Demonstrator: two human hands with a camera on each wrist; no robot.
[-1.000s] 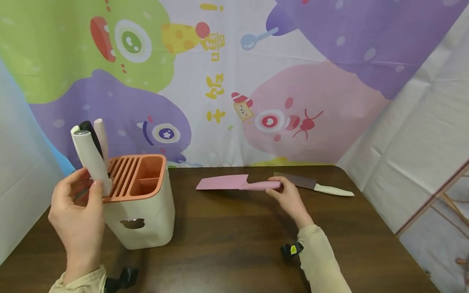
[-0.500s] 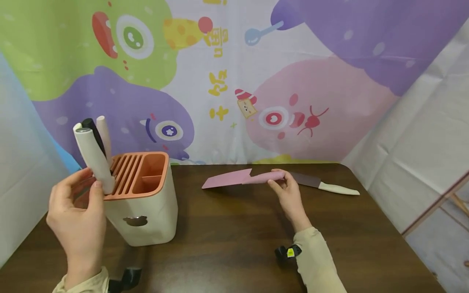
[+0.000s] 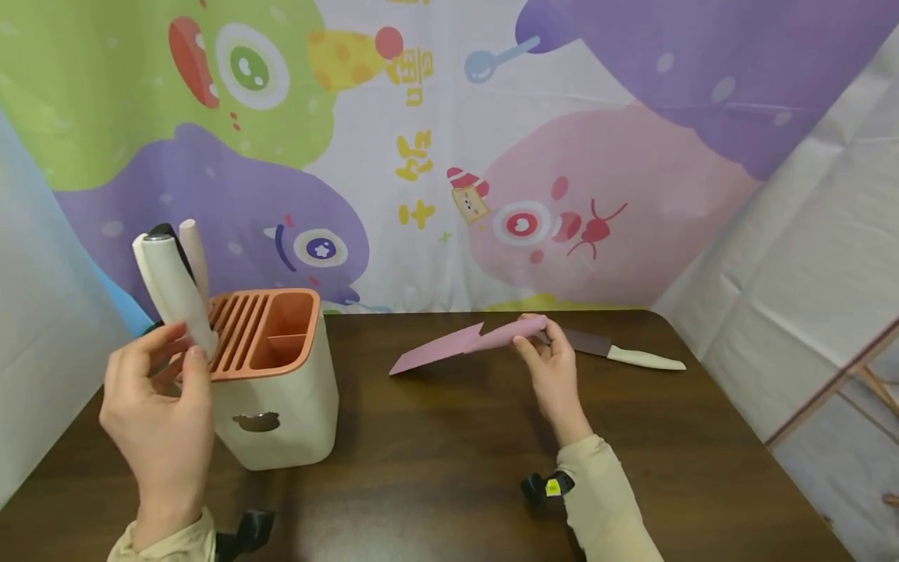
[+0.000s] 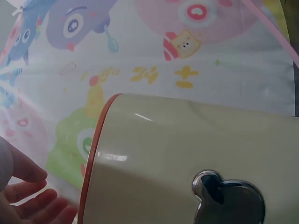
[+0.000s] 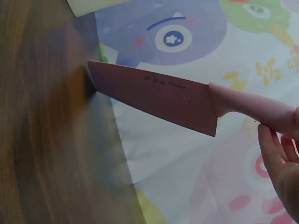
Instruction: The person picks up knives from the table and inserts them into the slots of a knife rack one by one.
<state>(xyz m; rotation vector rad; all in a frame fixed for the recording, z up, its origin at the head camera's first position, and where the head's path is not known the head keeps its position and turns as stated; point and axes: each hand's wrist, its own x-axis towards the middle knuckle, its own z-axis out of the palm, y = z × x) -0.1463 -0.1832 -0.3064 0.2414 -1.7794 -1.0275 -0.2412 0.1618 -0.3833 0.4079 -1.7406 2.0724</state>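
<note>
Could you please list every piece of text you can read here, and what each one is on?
"Kitchen" (apparently): last word on the pink knife blade; the words before it are too blurred to read.
Yellow characters on the printed curtain: too stylised to read surely.
Yellow label on the right wrist device: too small to read.

The worktop [image 3: 435, 453] is dark brown with a wood grain, its far right corner rounded. A cream-coloured holder [image 3: 288, 421] with an orange slotted top stands upright on its left part. Well apart from it, near the far edge on the right, a white-handled knife [image 3: 646, 358] lies on the surface, handle pointing right, part of its dark blade hidden.
</note>
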